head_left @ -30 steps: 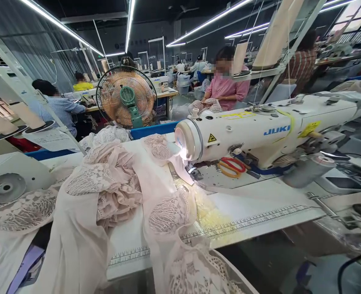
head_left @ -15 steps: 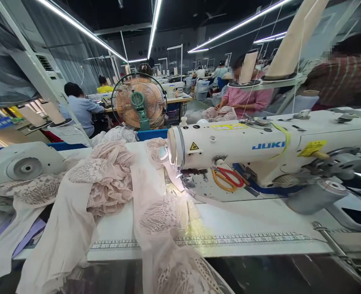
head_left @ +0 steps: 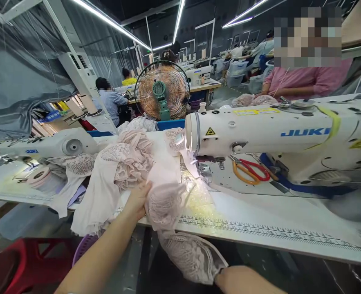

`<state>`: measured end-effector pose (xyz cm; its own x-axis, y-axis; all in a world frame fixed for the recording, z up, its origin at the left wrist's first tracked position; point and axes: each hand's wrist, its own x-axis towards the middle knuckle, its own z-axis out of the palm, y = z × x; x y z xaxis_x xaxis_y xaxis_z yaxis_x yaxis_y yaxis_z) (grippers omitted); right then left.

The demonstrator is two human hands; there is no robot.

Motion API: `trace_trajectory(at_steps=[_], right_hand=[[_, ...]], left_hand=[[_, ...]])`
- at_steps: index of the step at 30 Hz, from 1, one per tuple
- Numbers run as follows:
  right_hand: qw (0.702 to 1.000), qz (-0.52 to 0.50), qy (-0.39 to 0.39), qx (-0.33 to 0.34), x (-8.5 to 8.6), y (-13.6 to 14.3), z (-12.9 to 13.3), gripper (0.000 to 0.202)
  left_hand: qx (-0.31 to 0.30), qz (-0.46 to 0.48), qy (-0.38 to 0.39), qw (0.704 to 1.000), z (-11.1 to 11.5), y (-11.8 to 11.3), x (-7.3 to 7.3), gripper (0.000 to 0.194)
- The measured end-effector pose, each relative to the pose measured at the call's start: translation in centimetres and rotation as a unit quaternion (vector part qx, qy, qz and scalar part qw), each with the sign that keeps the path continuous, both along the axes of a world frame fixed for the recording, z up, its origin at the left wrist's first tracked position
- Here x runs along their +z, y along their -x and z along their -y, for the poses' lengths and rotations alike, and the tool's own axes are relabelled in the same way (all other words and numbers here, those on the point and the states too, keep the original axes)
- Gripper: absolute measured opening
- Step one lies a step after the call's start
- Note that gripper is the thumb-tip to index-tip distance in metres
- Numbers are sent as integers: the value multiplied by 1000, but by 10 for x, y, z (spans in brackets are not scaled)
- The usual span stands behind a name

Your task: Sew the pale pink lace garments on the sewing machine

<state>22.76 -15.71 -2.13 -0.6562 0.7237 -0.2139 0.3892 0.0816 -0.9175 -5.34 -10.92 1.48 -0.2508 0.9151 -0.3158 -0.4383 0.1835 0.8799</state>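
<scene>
Lace garment [head_left: 164,202] is gripped at its left edge by the left hand [head_left: 139,200], fingers closed on the fabric. Its hanging end is met by the right hand [head_left: 229,278] below the table [head_left: 238,208] edge; finger closure there can't be told, mostly hidden tbh. Left side's crowded w/ a garment pile [head_left: 133,163]. Upper right's blocked by the sewing machine [head_left: 256,128], w/ scissors [head_left: 251,169] lying under its arm. Beyond: fan [head_left: 160,89], plus a person in pink [head_left: 309,79] partly hidden b/c of the machine.

Sewing workshop, JUKI machines [head_left: 260,126] on long tables [head_left: 244,210], tube lights [head_left: 115,24] overhead, people [head_left: 111,98] seated at rows of stations
</scene>
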Motion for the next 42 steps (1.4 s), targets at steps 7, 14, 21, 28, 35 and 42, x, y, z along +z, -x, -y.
trace_trajectory(at_steps=[7, 14, 21, 28, 35, 42], right_hand=[[987, 27, -107, -116, 24, 11, -66, 39], [978, -150, 145, -1, 1, 48, -69, 53], [976, -171, 105, -79, -4, 47, -69, 38], [983, -147, -47, -104, -6, 44, -74, 24], [979, -103, -156, -82, -7, 47, -72, 29], [967, -52, -209, -135, -1, 48, -60, 29]], left_hand=[[-98, -100, -43, 989, 34, -25, -20, 33], [-84, -132, -20, 988, 34, -30, -37, 31], [-168, -139, 28, 975, 33, -36, -24, 49], [-169, -284, 60, 942, 33, -41, -24, 55], [-230, -359, 45, 903, 12, -50, -20, 44], [-207, -338, 36, 918, 31, -51, -18, 43]])
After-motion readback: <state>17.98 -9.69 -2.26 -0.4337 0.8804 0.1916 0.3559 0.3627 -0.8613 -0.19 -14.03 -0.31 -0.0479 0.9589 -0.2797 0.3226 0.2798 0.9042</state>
